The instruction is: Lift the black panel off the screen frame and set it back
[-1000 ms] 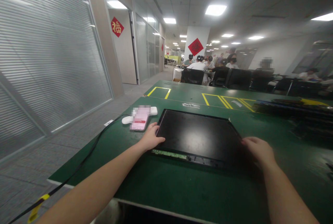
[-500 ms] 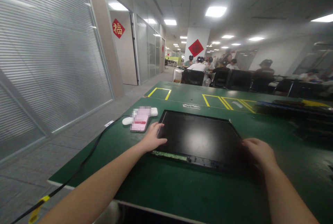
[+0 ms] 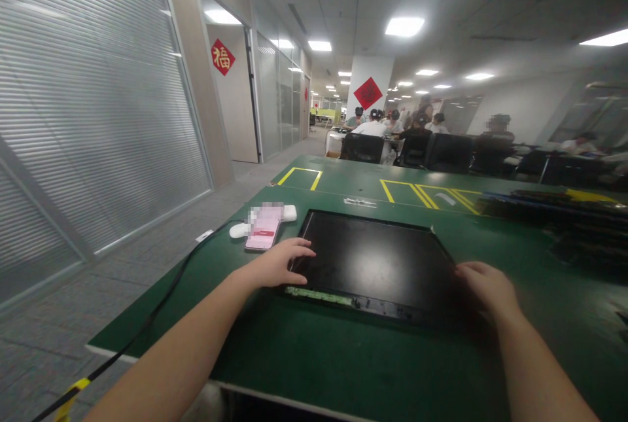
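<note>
A black LCD screen panel [image 3: 375,255] lies flat on the green table [image 3: 314,356]. A narrow green circuit board [image 3: 318,296] runs along the left part of its near edge. At the panel's left edge is my left hand [image 3: 277,265], thumb and fingers apart, the fingertips over the border; whether they touch it I cannot tell. My right hand [image 3: 488,286] pinches the right edge with its fingers pressed together, the lower fingers hidden in shadow.
Left of the panel lie a pink-screened phone [image 3: 263,233] and white rounded objects beside it. A black cable [image 3: 169,294] crosses the table's left side. Dark stacked panels [image 3: 549,206] lie at the right. Yellow tape [image 3: 307,170] marks the far tabletop; people sit beyond.
My left hand has shifted slightly left and toward me, its fingers and thumb now held off the panel's corner region. The right hand and the panel stay about where they were.
</note>
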Tool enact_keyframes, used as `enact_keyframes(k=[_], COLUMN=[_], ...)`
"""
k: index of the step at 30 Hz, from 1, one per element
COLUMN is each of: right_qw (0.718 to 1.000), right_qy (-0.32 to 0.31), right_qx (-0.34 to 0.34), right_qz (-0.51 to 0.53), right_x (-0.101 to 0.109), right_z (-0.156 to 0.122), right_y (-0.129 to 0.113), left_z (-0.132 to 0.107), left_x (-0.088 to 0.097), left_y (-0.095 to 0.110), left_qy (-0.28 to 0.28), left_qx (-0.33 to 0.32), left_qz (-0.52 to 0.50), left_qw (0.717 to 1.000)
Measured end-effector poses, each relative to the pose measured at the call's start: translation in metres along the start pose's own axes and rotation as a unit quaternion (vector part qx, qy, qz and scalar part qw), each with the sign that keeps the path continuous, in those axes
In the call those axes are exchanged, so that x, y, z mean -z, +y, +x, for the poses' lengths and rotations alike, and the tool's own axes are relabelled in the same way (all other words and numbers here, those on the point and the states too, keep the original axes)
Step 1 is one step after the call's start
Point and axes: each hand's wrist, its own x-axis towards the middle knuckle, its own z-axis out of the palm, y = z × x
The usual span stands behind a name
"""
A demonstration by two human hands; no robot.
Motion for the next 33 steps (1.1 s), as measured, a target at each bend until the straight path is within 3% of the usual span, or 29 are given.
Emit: enact_keyframes(k=[13, 19, 22, 25, 33], right_qw=[1.0, 1.0, 1.0, 1.0, 1.0], right_qy=[-0.004, -0.002, 0.002, 0.008, -0.008], right_qx=[-0.004, -0.001, 0.006, 0.013, -0.01], right_qz=[0.005, 0.015, 0.019, 0.015, 0.021], right_x=[0.0, -0.001, -0.001, -0.001, 0.0], right_z=[-0.001, -0.003, -0.004, -0.004, -0.006], right_y=[-0.002, -0.002, -0.002, -0.003, -0.006], left_z=[-0.003, 0.0, 0.002, 0.003, 0.01], left_x=[0.003, -0.01, -0.019, -0.025, -0.03], left_y=[0.006, -0.001, -0.01, -0.018, -0.023], left_qy=[-0.034, 0.027, 0.06, 0.067, 0.093], left_qx=[-0.025, 0.008, 0.063, 0.1, 0.119], left_qz=[0.011, 0.043, 0.064, 0.04, 0.048], left_qw=[0.999, 0.999, 0.994, 0.992, 0.987])
